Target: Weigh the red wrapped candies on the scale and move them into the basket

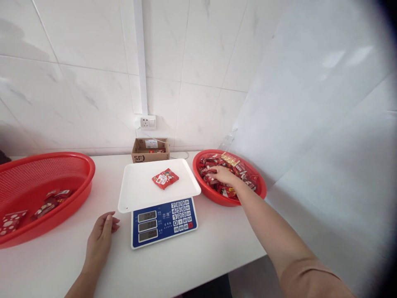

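Observation:
My right hand reaches into the right red basket, over a pile of small red snack packets. Its fingers are apart, touching the packets or just above them; none is visibly held. On the table beside the scale lies my left hand, loosely curled with nothing seen in it. One red snack packet with a white label rests on the white pan of the digital scale. The scale has a blue keypad panel and three displays, the top one lit with small digits.
At the left stands a larger red basket with several red packets in it. A small cardboard box holding a few red items sits behind the scale, below a wall socket. White sheeting rises along the right side.

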